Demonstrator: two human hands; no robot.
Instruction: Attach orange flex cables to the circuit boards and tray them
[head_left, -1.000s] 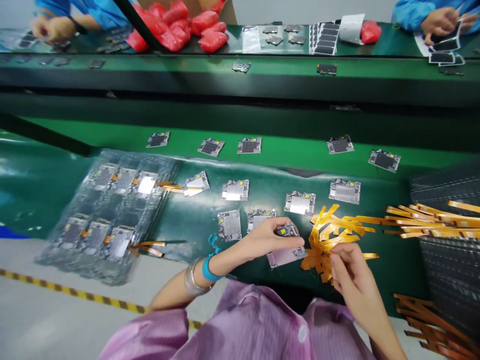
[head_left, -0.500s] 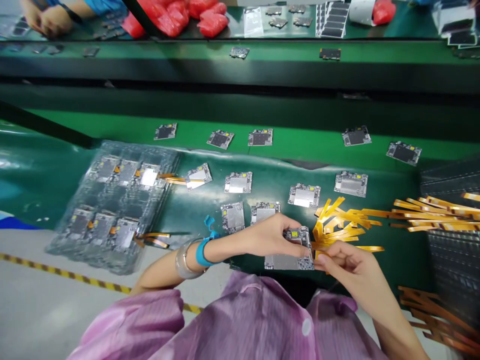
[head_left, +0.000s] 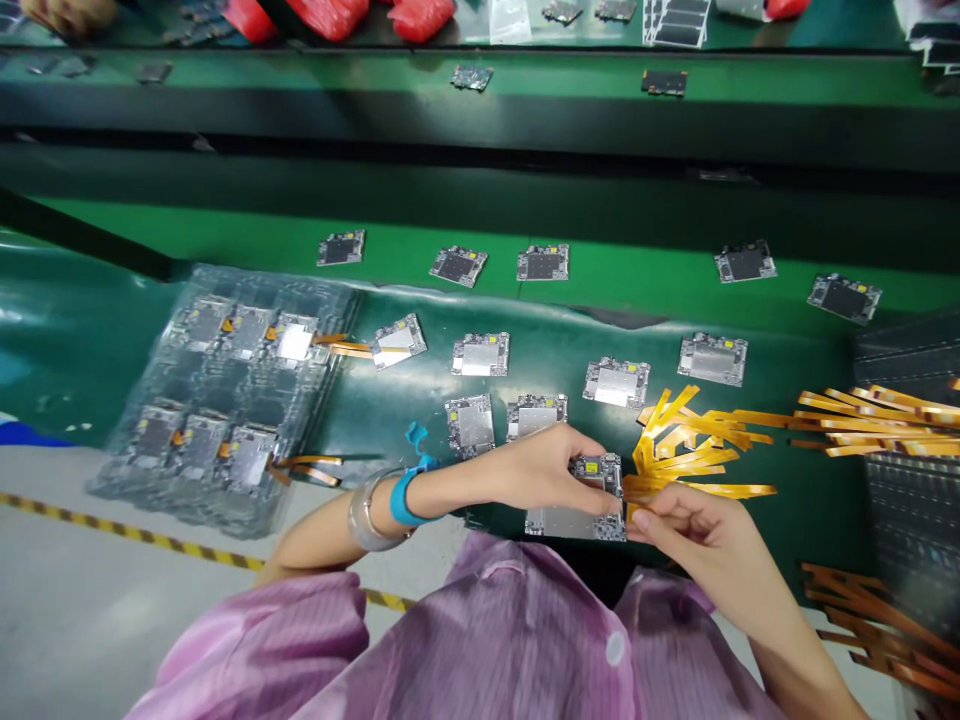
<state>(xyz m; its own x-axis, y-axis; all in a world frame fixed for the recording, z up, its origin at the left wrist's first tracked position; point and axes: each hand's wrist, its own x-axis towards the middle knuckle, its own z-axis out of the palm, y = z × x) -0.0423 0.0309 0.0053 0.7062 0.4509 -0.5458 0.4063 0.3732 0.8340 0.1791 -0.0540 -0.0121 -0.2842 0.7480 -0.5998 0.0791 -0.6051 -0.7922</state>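
Note:
Near the front edge of the bench, my left hand [head_left: 551,470] grips a circuit board [head_left: 559,522] with a silver shield and a yellow label, thumb lying across it. At the board's right edge, my right hand [head_left: 694,520] pinches the end of an orange flat ribbon cable [head_left: 637,512] between thumb and fingers. Whether the cable is seated in the connector cannot be made out. Just beyond my right hand lies a loose pile of ribbon cables [head_left: 686,440]. Past my left hand rest more circuit boards, one [head_left: 470,425] fully visible and another [head_left: 536,412] partly covered by the hand.
A stack of clear plastic trays [head_left: 210,380] at left holds boards with ribbon cables. Several boards, one a dark board [head_left: 543,262], ride a green conveyor belt [head_left: 637,290] ahead. More cables [head_left: 877,420] lie at right. Across the line are red bags [head_left: 420,18] and a co-worker's hand [head_left: 71,15].
Boards on the near belt have shifted right relative to the bench. The camera view has tilted slightly downward. Both hands keep nearly the same pose on the board and ribbon cable.

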